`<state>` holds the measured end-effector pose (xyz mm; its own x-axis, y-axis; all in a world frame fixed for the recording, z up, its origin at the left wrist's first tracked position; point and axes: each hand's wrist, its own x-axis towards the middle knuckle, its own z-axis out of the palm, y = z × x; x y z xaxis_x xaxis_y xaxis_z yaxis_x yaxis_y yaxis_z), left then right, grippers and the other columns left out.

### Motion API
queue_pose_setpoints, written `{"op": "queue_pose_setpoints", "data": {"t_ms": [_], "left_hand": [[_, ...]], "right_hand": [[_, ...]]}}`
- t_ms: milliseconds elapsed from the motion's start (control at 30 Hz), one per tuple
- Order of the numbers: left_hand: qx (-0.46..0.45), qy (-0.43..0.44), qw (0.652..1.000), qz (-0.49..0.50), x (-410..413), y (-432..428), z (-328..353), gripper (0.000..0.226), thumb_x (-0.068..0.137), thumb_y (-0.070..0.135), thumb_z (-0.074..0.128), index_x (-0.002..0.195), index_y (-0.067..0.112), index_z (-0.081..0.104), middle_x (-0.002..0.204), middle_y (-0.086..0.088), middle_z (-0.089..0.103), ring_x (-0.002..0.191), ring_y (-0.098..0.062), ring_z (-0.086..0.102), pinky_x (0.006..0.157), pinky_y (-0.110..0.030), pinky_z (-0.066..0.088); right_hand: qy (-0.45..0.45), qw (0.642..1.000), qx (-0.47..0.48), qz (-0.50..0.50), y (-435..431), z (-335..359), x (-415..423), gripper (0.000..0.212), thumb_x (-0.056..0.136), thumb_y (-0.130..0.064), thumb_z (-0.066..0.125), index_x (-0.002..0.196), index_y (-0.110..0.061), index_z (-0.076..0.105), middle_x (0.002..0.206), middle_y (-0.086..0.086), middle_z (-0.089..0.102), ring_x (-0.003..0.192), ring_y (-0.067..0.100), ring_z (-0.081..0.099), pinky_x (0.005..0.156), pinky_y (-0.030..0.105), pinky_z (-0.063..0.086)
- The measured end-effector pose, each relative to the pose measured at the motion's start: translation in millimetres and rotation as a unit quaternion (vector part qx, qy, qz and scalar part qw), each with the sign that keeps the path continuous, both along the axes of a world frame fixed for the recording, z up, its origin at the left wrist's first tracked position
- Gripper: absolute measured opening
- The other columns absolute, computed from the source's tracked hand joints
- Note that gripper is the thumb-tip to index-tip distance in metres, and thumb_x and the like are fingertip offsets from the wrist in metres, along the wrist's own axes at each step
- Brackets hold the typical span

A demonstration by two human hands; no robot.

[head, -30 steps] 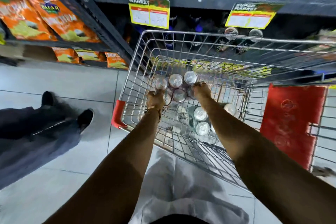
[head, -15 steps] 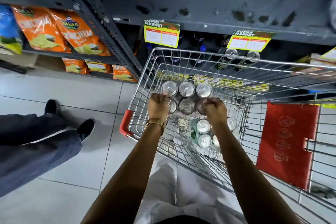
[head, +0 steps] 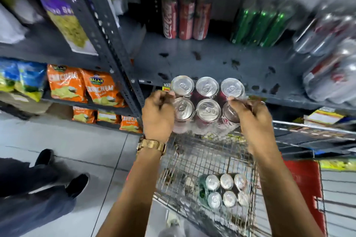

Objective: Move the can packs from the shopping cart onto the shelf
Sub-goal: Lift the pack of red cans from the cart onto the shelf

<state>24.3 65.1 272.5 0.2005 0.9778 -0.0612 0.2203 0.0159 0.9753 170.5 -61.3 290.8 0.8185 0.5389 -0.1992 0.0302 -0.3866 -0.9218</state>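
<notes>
Both hands hold a six-can pack, silver tops up, wrapped in clear plastic. Left hand has its grip closed on the pack's left side, gold watch on that wrist. Right hand has its grip closed on the right side, fingers pinching the wrap near the top of the right cans. The pack is in the air above the front of the shopping cart, at the front lip of the dark shelf, not resting on it.

A second six-can pack lies in the cart basket, near the right wall. At the back of the shelf stand red cola cans and green bottles, well apart from the held pack; wrapped packs sit at the shelf's right end, blurred. Orange chip bags fill the lower left rack. Another person's dark trousers and shoe show bottom left on the tiled floor. A red panel sits on the cart's right side.
</notes>
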Motion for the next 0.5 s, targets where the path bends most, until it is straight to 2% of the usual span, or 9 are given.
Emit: {"op": "queue_pose_setpoints", "data": {"t_ms": [33,67,133,167,233,300,333,400,500], "left_hand": [[0.012,-0.008,1.000,-0.008,2,6,9,0.011,0.072,0.021,0.050,0.064,0.021,0.058,0.073,-0.006,0.063,0.072,-0.022,0.056,0.081,-0.043,0.051],[0.022,-0.008,1.000,-0.010,5,13,16,0.011,0.072,0.022,0.050,0.064,0.020,0.058,0.072,-0.006,0.061,0.071,-0.019,0.052,0.079,-0.042,0.050],[0.049,-0.005,0.999,-0.005,11,29,28,0.013,0.074,0.025,0.051,0.062,0.021,0.056,0.071,-0.006,0.060,0.070,-0.018,0.051,0.078,-0.044,0.049],[0.056,0.005,0.998,-0.001,15,39,31,0.014,0.075,0.025,0.052,0.062,0.022,0.056,0.070,-0.006,0.060,0.070,-0.020,0.052,0.079,-0.045,0.051],[0.046,0.032,0.998,0.009,24,58,39,0.019,0.081,0.022,0.054,0.063,0.022,0.057,0.064,-0.001,0.057,0.068,-0.022,0.052,0.079,-0.048,0.053],[0.044,0.041,0.998,0.021,32,78,45,0.020,0.083,0.022,0.054,0.064,0.019,0.057,0.061,-0.003,0.056,0.064,-0.026,0.053,0.076,-0.048,0.054],[0.049,0.050,0.997,0.028,36,86,47,0.019,0.082,0.024,0.054,0.065,0.017,0.059,0.063,-0.009,0.058,0.066,-0.033,0.057,0.076,-0.047,0.054],[0.050,0.059,0.996,0.042,43,102,50,0.020,0.079,0.028,0.054,0.065,0.016,0.059,0.072,-0.019,0.063,0.083,-0.043,0.064,0.078,-0.052,0.057],[0.018,0.052,0.997,0.061,53,120,49,0.022,0.078,0.031,0.056,0.058,0.022,0.056,0.083,-0.016,0.069,0.091,-0.040,0.067,0.081,-0.054,0.057]], "right_hand": [[-0.014,1.000,0.007,0.007,10,8,7,0.025,0.077,-0.046,0.067,0.081,-0.021,0.068,0.089,0.003,0.074,0.090,0.022,0.069,0.091,0.042,0.054],[-0.029,0.999,0.010,0.012,20,14,13,0.027,0.077,-0.045,0.067,0.073,-0.018,0.065,0.087,0.009,0.074,0.088,0.026,0.069,0.089,0.046,0.054],[-0.047,0.998,0.024,0.020,43,26,27,0.046,0.072,-0.050,0.069,0.073,-0.005,0.061,0.085,0.022,0.072,0.083,0.030,0.069,0.085,0.051,0.055],[-0.043,0.998,0.035,0.024,55,30,34,0.054,0.068,-0.054,0.069,0.074,-0.001,0.060,0.080,0.023,0.070,0.077,0.026,0.068,0.081,0.048,0.056],[-0.032,0.997,0.060,0.031,79,37,45,0.056,0.069,-0.051,0.071,0.061,0.000,0.053,0.061,0.008,0.059,0.063,0.017,0.059,0.067,0.032,0.050],[-0.027,0.997,0.062,0.033,103,43,52,0.054,0.075,-0.042,0.072,0.046,-0.015,0.036,0.050,-0.002,0.039,0.054,0.014,0.044,0.058,0.027,0.035],[-0.021,0.997,0.066,0.032,115,45,57,0.054,0.075,-0.041,0.072,0.046,-0.019,0.031,0.050,-0.003,0.037,0.054,0.014,0.043,0.058,0.027,0.034],[-0.015,0.997,0.069,0.039,139,43,66,0.052,0.075,-0.040,0.073,0.050,-0.021,0.031,0.057,-0.001,0.042,0.060,0.016,0.048,0.062,0.028,0.036],[-0.023,0.997,0.052,0.056,170,39,79,0.048,0.077,-0.037,0.072,0.054,-0.019,0.034,0.063,0.001,0.046,0.063,0.017,0.050,0.063,0.029,0.036]]}}
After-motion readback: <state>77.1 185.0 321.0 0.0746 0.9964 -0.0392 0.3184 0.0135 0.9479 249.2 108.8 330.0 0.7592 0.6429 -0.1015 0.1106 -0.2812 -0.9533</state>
